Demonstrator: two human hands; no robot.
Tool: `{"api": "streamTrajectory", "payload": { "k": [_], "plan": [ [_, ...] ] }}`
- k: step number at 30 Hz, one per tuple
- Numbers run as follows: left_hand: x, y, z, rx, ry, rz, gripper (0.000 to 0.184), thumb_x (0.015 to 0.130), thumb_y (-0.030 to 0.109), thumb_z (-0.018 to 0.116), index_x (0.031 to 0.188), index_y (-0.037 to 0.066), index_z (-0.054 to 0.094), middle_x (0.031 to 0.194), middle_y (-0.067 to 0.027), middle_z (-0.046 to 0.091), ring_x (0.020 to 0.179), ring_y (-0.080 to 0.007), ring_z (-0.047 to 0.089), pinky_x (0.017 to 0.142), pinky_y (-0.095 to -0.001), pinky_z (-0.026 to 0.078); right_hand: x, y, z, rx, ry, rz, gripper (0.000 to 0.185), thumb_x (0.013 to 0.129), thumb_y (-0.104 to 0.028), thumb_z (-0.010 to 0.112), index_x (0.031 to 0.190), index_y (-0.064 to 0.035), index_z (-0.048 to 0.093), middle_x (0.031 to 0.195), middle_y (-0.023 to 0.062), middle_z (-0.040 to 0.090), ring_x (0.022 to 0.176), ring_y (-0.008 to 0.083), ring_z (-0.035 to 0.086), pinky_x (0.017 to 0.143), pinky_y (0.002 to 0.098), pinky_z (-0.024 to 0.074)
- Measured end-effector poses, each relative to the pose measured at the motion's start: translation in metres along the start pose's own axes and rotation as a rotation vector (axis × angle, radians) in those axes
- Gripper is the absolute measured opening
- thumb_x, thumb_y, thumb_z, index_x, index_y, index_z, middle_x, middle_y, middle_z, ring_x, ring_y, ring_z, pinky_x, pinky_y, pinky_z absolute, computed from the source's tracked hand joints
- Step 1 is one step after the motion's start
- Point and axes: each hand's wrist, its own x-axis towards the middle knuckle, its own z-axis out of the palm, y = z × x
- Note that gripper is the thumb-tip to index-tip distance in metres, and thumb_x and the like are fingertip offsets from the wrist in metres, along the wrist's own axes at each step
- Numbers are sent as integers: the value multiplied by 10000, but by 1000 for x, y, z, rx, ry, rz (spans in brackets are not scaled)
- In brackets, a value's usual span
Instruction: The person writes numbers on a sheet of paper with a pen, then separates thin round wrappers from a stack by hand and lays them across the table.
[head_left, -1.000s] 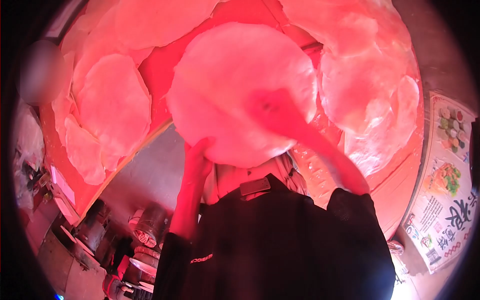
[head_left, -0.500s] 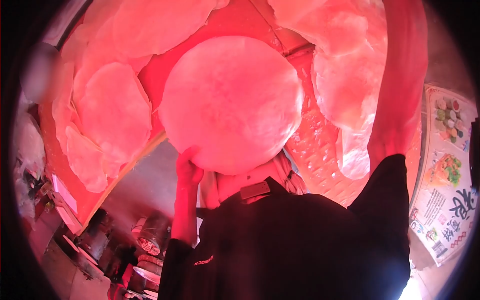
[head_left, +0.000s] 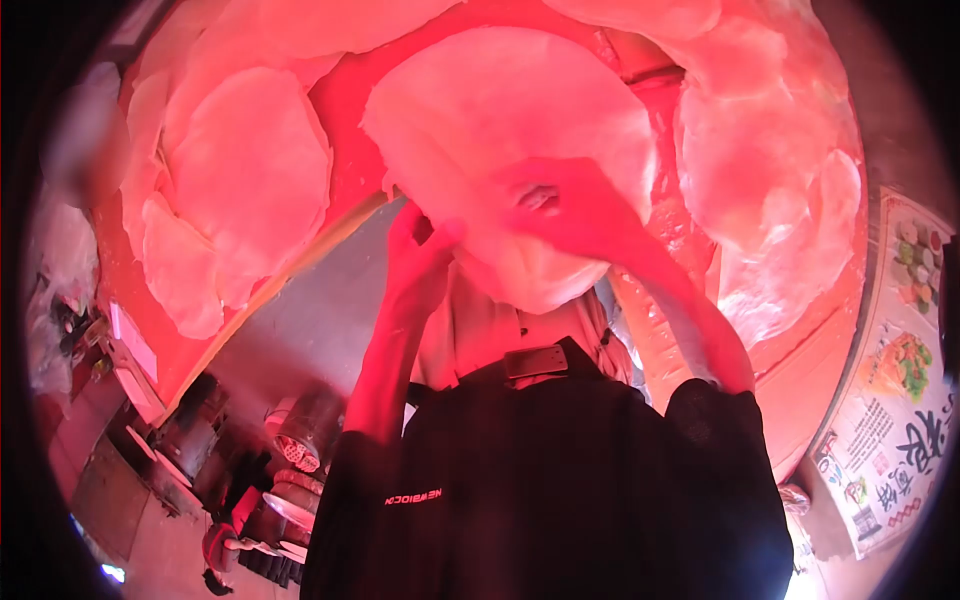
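A large, thin, round flatbread [head_left: 500, 95] lies in front of me, its near edge hanging toward my body. My left hand [head_left: 425, 240] is closed on the flatbread's near left edge, thumb and fingers pinched together. Over the sheet's middle right, my right hand [head_left: 575, 205] has its thumb and fingers curled into a ring, with a pale patch showing through the gap. Whether it grips anything is hidden. Strong red light washes out the colours.
More flat sheets lie left [head_left: 250, 160] and right [head_left: 745, 150] on the red-lit table [head_left: 350, 110]. A wooden table edge [head_left: 270, 285] runs along the left. A printed food poster [head_left: 890, 380] is at far right. Cylindrical containers [head_left: 300, 435] stand low at left.
My right hand has come in from the far upper right to over the flatbread. The flatbread has shifted up and bent near its edge; my left hand still holds it.
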Motion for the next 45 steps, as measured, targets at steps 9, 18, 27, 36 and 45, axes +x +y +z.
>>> {"api": "streamTrajectory", "payload": {
  "k": [9, 18, 27, 36, 45],
  "plan": [
    [-2, 0, -8, -30, 48, -31, 426, 828, 174, 700, 1170, 1, 514, 1017, -54, 611, 913, -151, 602, 758, -281, 478, 1, -6, 35, -140, 131, -44, 459, 745, -296, 741, 1097, -21, 637, 905, 128, 655, 786, 231, 641, 697, 331, 513],
    [0, -1, -9, -78, 26, -45, 472, 828, 229, 720, 1194, 13, 514, 1072, -43, 597, 977, -141, 583, 823, -299, 473, 3, -3, 17, 91, -1, 86, 513, 689, -256, 790, 1127, -40, 632, 878, 77, 662, 799, 170, 636, 724, 289, 511],
    [0, -7, -12, 73, 106, -61, 572, 831, 326, 713, 1246, 8, 481, 1122, -78, 599, 1011, -179, 601, 858, -313, 484, 3, -1, 23, 158, -38, 128, 291, 770, -89, 712, 1057, -45, 684, 879, 45, 678, 792, 119, 624, 729, 272, 509],
    [-5, -3, -6, -3, 67, -34, 469, 806, 165, 712, 1199, 28, 496, 1097, -48, 572, 1001, -128, 561, 824, -290, 457, 4, 2, 24, 341, -131, 191, 275, 780, -86, 705, 1047, -23, 680, 834, 37, 666, 762, 112, 622, 699, 249, 500],
    [-4, -9, -11, 98, 75, -33, 428, 820, 185, 702, 1166, 8, 521, 1082, -80, 612, 986, -170, 601, 849, -314, 478, 5, 18, 34, 281, -29, 130, 233, 762, -109, 710, 982, -40, 677, 775, 38, 663, 724, 111, 631, 663, 253, 503]
  ]
}}
